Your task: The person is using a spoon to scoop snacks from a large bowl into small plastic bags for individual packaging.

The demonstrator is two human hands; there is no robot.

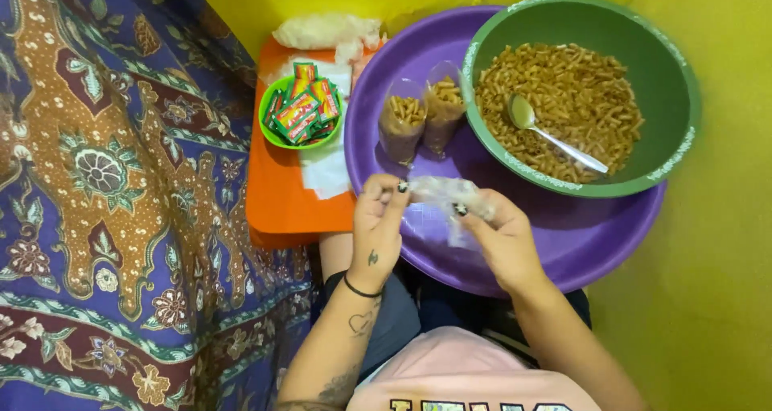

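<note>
Left hand [376, 218] & right hand [503, 238] both pinch a small clear plastic bag [450, 198], thin, crinkly & empty-looking, fingers clamped on its edges, held over the purple tray [579, 234] just below 2 filled snack bags [422, 117]

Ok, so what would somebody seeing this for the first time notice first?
Probably the big green bowl at upper right, heaped with brown fried snack pieces, a metal spoon lying in them. It sits on a wide purple tray, where two filled clear bags stand beside it. In front, the left hand and right hand pinch an empty clear plastic bag between them.
</note>
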